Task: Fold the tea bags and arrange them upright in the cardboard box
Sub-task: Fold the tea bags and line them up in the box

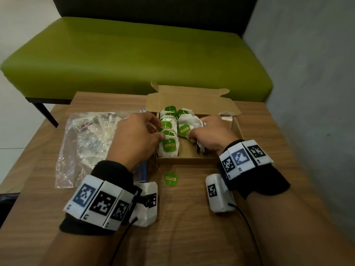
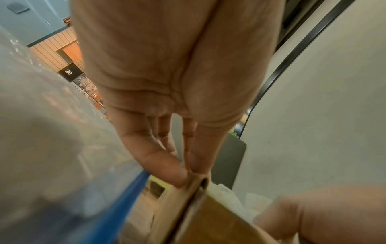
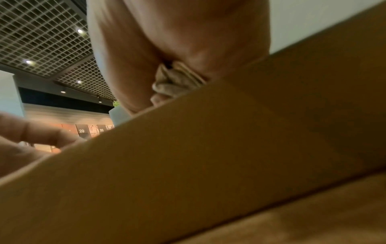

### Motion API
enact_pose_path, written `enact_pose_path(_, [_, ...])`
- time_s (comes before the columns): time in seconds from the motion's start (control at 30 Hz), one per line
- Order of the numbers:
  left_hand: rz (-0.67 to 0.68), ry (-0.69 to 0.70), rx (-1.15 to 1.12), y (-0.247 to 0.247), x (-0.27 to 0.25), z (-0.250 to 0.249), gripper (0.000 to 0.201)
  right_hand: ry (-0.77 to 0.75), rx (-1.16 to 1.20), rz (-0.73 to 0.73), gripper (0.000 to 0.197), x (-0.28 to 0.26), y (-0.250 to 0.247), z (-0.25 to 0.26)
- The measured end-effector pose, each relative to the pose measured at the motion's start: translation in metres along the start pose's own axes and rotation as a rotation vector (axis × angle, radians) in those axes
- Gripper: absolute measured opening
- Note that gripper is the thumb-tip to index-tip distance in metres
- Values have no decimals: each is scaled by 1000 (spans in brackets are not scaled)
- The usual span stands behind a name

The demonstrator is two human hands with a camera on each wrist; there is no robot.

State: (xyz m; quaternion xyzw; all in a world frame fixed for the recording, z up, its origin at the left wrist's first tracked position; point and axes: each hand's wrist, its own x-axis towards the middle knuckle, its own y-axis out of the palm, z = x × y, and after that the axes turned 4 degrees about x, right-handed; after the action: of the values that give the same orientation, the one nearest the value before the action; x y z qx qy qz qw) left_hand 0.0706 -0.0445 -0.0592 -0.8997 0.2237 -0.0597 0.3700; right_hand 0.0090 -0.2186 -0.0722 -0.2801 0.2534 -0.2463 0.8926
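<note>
An open cardboard box (image 1: pixel 188 160) sits on the wooden table. Several folded tea bags with green tags (image 1: pixel 169 145) stand in two rows in its left half. My left hand (image 1: pixel 160 132) is at the box's left wall (image 2: pixel 188 206). In the left wrist view its thumb and forefinger (image 2: pixel 167 168) pinch the wall's top edge. My right hand (image 1: pixel 194 134) reaches into the right half of the box and grips a crumpled white tea bag (image 1: pixel 198 121). The right wrist view shows that tea bag (image 3: pixel 177 82) bunched in the palm, behind the box's front wall (image 3: pixel 208 148).
A loose green tag on a string (image 1: pixel 171 179) lies on the table in front of the box. A clear plastic bag (image 1: pixel 88 139) lies to the left. A small yellow packet (image 1: pixel 226 120) stands in the box's far right corner. A green bench (image 1: pixel 134 54) is beyond the table.
</note>
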Motion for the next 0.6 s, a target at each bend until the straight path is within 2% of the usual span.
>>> enact_pose_path(0.3, [0,-3,-16,0,0,-1,16,-10,28,14,7,7,2,-7])
enact_pose_path(0.6, [8,-17,-9,0,0,-4,16,-7,24,67,18,8,-6,-7])
